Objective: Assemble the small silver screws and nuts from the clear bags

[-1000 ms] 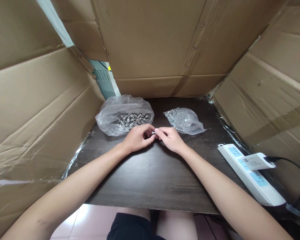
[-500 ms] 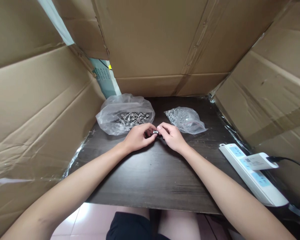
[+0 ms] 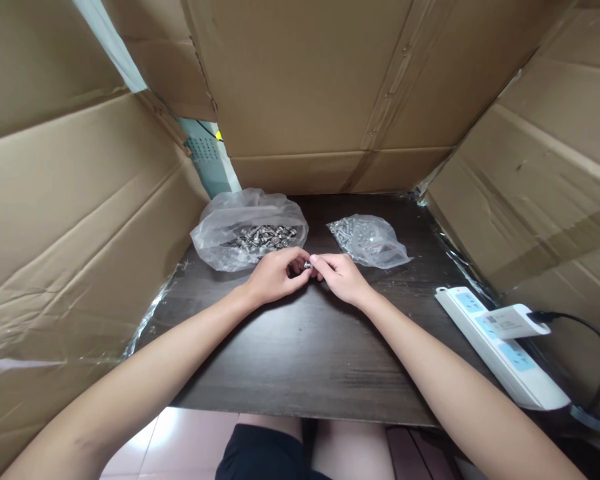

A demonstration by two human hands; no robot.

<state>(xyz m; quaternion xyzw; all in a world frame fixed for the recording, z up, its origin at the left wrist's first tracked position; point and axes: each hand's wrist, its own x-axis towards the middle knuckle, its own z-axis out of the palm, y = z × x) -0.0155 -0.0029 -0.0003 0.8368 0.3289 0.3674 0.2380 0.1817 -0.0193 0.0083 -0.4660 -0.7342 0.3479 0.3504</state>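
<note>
My left hand (image 3: 275,275) and my right hand (image 3: 341,276) meet over the middle of a dark wooden table (image 3: 300,360). Both pinch one small metal screw (image 3: 308,265) between their fingertips. Just behind my left hand lies an open clear plastic bag (image 3: 247,229) holding a heap of metal screws. Behind my right hand lies a smaller zip bag (image 3: 369,241) of small metal parts.
Cardboard walls (image 3: 320,87) close in the table on the left, back and right. A white power strip (image 3: 500,347) with a plugged-in adapter and black cable lies at the right edge. My knees show under the near edge.
My fingertips have shifted slightly on the small screw between them; the hands stay in the same spot. The view wobbled a little.
</note>
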